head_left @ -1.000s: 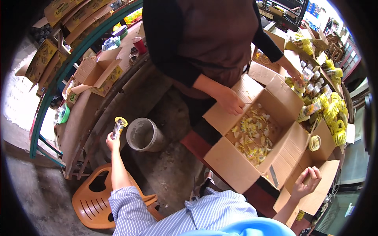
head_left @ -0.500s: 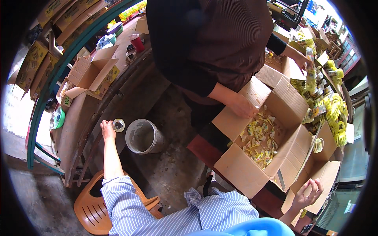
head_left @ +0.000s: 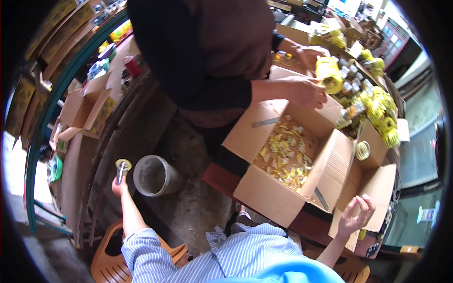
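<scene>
My left hand (head_left: 120, 187), stretched out to the left, grips a small clear jar (head_left: 123, 168) with a yellowish rim. It is held just left of a grey, stained bucket (head_left: 173, 181) on the floor. What the jar contains is too small to tell. Over the smaller open cardboard box (head_left: 381, 186) at the right, my right hand (head_left: 357, 216) is raised, its fingers bent and apart with nothing visible in them. A larger open carton (head_left: 269, 198) holds many small yellow and white pieces (head_left: 287, 153). A pale yellow roll (head_left: 363, 150) sits by the smaller box's upper flap.
Across the carton a co-worker's hands (head_left: 306, 89) hold a yellow wrapped bundle (head_left: 329, 75). More yellow bundles (head_left: 382, 111) and jars are piled at far right. An orange plastic chair (head_left: 111, 257) stands lower left. Another open box (head_left: 85, 106) rests on the left-hand ledge.
The view has shifted, and my left hand has tilted the jar differently beside the bucket. The co-worker's hands have come together on a yellow bundle; one was over the carton before.
</scene>
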Demonstrator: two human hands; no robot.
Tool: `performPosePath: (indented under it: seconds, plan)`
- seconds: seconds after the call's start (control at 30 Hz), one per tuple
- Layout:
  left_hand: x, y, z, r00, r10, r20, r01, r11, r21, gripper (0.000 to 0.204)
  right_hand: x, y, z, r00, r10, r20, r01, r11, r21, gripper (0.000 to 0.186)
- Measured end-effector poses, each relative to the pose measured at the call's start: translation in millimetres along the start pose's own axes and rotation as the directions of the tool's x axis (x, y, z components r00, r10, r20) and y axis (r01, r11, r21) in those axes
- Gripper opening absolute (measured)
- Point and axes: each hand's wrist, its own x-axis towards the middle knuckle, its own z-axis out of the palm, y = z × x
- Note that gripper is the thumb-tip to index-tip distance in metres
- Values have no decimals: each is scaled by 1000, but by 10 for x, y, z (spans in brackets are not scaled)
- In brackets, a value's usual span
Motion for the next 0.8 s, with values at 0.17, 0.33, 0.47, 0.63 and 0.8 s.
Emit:
performPosePath:
  seconds: [0.17,0.33,0.47,0.63,0.8]
  plan:
    - [-263,-388,60,852,-132,507,512,7,-859,45,-39,95,100,996,94,-8,-91,977,192,24]
    - [-1578,478,-230,836,114,536,542,-20,-840,48,-107,-28,206,970,203,131,-239,885,400,20]
    - [-2914,1048,-387,666,392,635,542,332,-773,42,-45,-263,383,916,36,399,-286,758,587,30]
    - [-4147,1766,-248,207,673,710,459,574,-678,52,183,-450,475,800,-92,593,-471,517,715,44]
    - [-4708,2049,-65,9,757,653,428,587,-687,44,188,-362,518,799,-128,587,-488,432,758,44]
